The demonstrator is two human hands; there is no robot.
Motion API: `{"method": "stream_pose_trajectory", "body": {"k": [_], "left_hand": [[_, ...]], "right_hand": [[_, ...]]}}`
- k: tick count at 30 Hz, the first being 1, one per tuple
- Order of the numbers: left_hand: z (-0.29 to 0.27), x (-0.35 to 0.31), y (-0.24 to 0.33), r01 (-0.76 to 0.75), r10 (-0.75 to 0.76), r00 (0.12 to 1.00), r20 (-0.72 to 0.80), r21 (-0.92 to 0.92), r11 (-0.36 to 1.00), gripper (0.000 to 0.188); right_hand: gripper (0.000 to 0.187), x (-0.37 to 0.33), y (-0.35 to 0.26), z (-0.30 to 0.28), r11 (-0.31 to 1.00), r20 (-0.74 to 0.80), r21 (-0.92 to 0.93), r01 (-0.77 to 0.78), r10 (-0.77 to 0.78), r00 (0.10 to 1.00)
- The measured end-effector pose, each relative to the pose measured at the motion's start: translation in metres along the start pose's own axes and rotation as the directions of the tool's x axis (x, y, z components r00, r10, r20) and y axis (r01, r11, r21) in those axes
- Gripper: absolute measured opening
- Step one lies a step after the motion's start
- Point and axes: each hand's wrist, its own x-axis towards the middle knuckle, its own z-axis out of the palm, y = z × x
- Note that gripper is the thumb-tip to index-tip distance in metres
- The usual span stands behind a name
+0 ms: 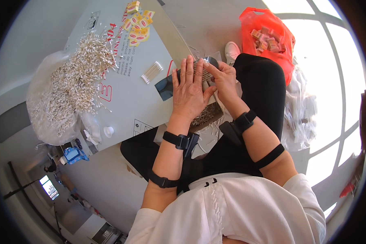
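Head view: cotton swabs [207, 75] between left hand [189, 95] and right hand [227, 81]
Left fingers lie flat, slightly apart, partly over them; right thumb and forefinger meet them from the right, whether clamped unclear.

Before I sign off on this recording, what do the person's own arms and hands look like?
Short white sleeves cover the upper arms. The left hand and right hand wear no gloves. Each wrist has a black strap with a dark, boxy module, and another black band circles each arm nearer the elbow. I see no cables.
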Motion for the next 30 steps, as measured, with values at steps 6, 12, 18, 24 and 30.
{"method": "stream_pose_trajectory", "body": {"k": [6,12,18,24,30], "left_hand": [[-0.004,0.003,0.001,-0.011,0.012,0.999,0.029,-0.016,1.000,0.085],[-0.018,0.027,-0.042,-0.037,-0.012,0.959,-0.283,-0.169,0.985,0.055],[-0.042,0.108,-0.177,0.353,-0.475,0.824,-0.310,-0.374,0.857,0.042],[-0.034,0.140,-0.239,0.541,-0.629,0.746,-0.217,-0.353,0.763,0.047],[-0.029,0.152,-0.200,0.555,-0.694,0.718,-0.051,-0.560,0.615,0.027]], "right_hand": [[0.014,0.014,0.020,-0.013,0.932,-0.026,-0.328,0.154,-0.172,0.985],[0.016,0.010,0.017,-0.013,0.977,0.017,-0.150,0.148,-0.147,0.989],[0.021,0.009,0.014,-0.020,0.984,0.005,-0.173,0.045,-0.045,0.999],[0.023,0.004,0.006,-0.015,0.983,0.012,-0.182,-0.028,0.030,0.999],[0.022,0.006,0.004,-0.029,0.983,-0.011,-0.181,-0.027,0.025,1.000]]}}
